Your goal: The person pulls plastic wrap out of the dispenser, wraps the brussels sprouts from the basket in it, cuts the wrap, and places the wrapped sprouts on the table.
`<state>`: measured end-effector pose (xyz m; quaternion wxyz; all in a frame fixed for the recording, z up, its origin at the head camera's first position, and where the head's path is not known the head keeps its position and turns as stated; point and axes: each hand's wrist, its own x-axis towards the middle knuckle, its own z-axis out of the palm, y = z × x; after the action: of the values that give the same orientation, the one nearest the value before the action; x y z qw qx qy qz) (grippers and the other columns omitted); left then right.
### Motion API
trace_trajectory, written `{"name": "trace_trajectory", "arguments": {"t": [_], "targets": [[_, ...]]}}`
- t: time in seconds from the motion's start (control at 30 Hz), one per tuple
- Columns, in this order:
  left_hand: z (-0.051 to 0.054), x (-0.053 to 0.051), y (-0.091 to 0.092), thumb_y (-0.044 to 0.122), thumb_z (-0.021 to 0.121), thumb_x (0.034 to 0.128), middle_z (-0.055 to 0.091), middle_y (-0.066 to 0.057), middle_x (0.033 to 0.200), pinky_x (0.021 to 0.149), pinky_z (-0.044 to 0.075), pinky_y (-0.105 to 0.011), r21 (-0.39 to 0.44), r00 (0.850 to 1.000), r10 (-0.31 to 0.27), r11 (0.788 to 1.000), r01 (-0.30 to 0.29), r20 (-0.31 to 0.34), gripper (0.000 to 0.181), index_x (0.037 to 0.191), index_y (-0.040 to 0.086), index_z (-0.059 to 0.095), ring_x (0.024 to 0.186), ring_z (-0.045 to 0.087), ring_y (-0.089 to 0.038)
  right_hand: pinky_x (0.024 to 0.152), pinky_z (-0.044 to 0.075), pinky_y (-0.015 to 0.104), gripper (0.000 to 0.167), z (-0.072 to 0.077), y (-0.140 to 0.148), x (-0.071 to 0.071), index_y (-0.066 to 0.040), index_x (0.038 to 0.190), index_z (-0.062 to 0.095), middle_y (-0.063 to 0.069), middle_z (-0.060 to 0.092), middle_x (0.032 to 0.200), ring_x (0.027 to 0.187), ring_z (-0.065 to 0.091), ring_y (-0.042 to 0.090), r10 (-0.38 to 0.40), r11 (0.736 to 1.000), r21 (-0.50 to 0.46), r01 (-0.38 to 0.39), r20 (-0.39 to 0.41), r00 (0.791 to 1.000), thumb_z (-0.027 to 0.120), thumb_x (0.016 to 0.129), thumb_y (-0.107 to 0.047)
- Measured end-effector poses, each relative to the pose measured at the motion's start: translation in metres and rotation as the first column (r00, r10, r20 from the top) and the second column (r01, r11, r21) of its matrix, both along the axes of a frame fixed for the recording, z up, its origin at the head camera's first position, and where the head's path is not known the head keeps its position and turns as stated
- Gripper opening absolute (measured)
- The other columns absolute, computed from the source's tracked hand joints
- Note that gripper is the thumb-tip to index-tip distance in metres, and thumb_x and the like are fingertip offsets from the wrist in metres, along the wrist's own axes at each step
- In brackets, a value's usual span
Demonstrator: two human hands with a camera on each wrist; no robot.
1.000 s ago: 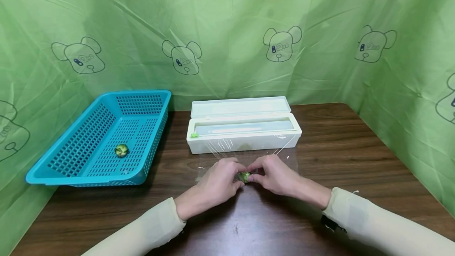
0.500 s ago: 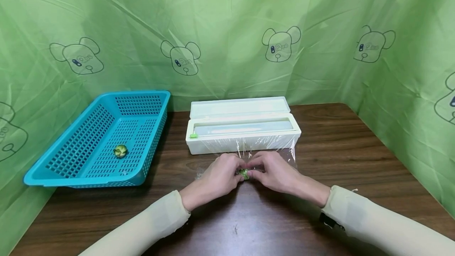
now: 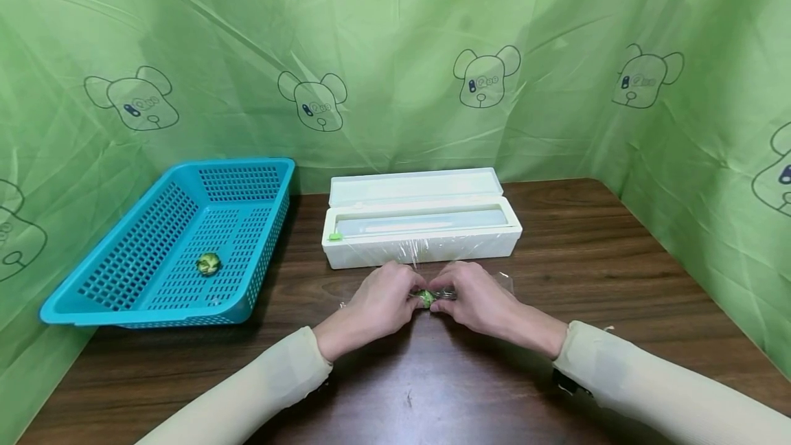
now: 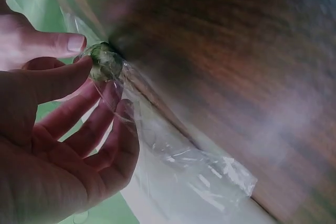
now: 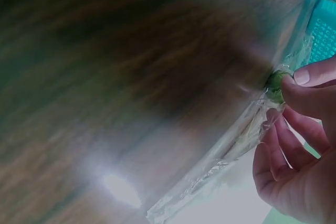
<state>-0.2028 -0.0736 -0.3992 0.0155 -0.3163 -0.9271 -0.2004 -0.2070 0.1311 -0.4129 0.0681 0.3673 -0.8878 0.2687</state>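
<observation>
A small Brussels sprout (image 3: 426, 299) sits between both hands near the middle of the table. My left hand (image 3: 384, 302) pinches it from the left, thumb and forefinger on it, while the other fingers curl loosely below in the left wrist view. From the right, my right hand (image 3: 474, 299) grips it with thumb and fingers. Clear cling film (image 4: 202, 169) covers the sprout and trails off to the side in the left wrist view. Gathered film (image 5: 207, 174) also runs away from the sprout in the right wrist view. Knuckles hide part of the sprout from the head camera.
Behind the hands stands a white cling film dispenser (image 3: 426, 247), lid raised, with film stretching from its front edge. A blue plastic basket (image 3: 167, 317) at the left holds another Brussels sprout (image 3: 208, 264). A green curtain (image 3: 395, 122) surrounds the brown table (image 3: 618, 266).
The film between hands and dispenser has drawn together and bunched. Its right-hand part is now gathered at the right fingers. Both hands stay on the sprout, having shifted only slightly.
</observation>
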Motion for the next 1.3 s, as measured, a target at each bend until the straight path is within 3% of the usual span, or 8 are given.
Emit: {"name": "trace_trajectory", "arguments": {"t": [0.2, 0.37, 0.63, 0.93, 1.13, 1.3], "targets": [[0.004, 0.003, -0.003, 0.012, 0.085, 0.0890, 0.076, 0.002, 0.103, 0.086, 0.055, -0.038, -0.005, 1.000, 0.020, 1.000, -0.021, -0.021, 0.025, 0.114, 0.013, 0.083, 0.096, 0.067, -0.019, 0.080, 0.057, 0.036, 0.018, -0.001, -0.002, -0.004, -0.009, 0.102, 0.084, -0.002, 0.079, 0.095, 0.091, 0.072, 0.017, 0.004, 1.000, 0.013, -0.004, 0.000, 1.000, 0.088, 0.085, -0.007], [0.006, 0.007, -0.006, 0.011, 0.088, 0.0858, 0.072, 0.000, 0.106, 0.092, 0.054, -0.042, 0.007, 0.997, 0.043, 0.999, -0.042, -0.065, 0.029, 0.115, 0.012, 0.082, 0.103, 0.066, -0.024, 0.080, 0.056, 0.039, 0.016, -0.001, -0.003, -0.007, -0.009, 0.103, 0.084, 0.000, 0.077, 0.096, 0.091, 0.070, 0.018, -0.011, 0.999, 0.049, 0.014, -0.054, 0.998, 0.087, 0.087, -0.012], [0.007, 0.003, -0.005, 0.007, 0.088, 0.0841, 0.073, 0.000, 0.101, 0.081, 0.057, -0.037, 0.029, 0.999, 0.039, 0.999, -0.038, -0.031, 0.026, 0.109, 0.011, 0.082, 0.094, 0.068, -0.017, 0.083, 0.051, 0.046, 0.016, 0.000, -0.002, -0.010, -0.010, 0.104, 0.084, 0.000, 0.074, 0.095, 0.092, 0.065, 0.021, -0.022, 0.996, 0.089, 0.030, -0.081, 0.996, 0.085, 0.089, -0.013], [0.005, -0.010, 0.000, -0.001, 0.085, 0.0805, 0.067, 0.010, 0.074, 0.061, 0.051, -0.027, 0.016, 0.999, 0.032, 0.999, -0.032, 0.009, 0.017, 0.091, 0.011, 0.079, 0.069, 0.059, -0.008, 0.082, 0.053, 0.043, 0.018, 0.001, -0.002, -0.014, -0.009, 0.108, 0.083, 0.002, 0.077, 0.096, 0.090, 0.068, 0.021, 0.004, 0.998, 0.065, -0.001, -0.052, 0.999, 0.083, 0.090, -0.009], [0.003, -0.017, 0.004, -0.001, 0.085, 0.0806, 0.066, 0.008, 0.071, 0.062, 0.053, -0.032, -0.003, 0.999, 0.046, 0.999, -0.046, 0.001, 0.016, 0.088, 0.012, 0.077, 0.070, 0.061, -0.011, 0.086, 0.054, 0.041, 0.026, 0.002, -0.002, -0.014, -0.009, 0.106, 0.082, 0.002, 0.076, 0.100, 0.096, 0.069, 0.023, -0.017, 1.000, 0.014, 0.017, -0.011, 1.000, 0.092, 0.081, -0.011], [0.002, -0.019, 0.005, 0.002, 0.084, 0.0838, 0.063, 0.008, 0.071, 0.064, 0.054, -0.036, -0.026, 0.998, 0.060, 0.998, -0.061, -0.015, 0.015, 0.084, 0.013, 0.075, 0.069, 0.060, -0.012, 0.084, 0.056, 0.038, 0.031, 0.002, -0.005, -0.017, -0.008, 0.104, 0.082, -0.001, 0.076, 0.096, 0.092, 0.070, 0.020, -0.042, 0.999, 0.025, 0.042, -0.003, 0.999, 0.095, 0.076, -0.010]]}}
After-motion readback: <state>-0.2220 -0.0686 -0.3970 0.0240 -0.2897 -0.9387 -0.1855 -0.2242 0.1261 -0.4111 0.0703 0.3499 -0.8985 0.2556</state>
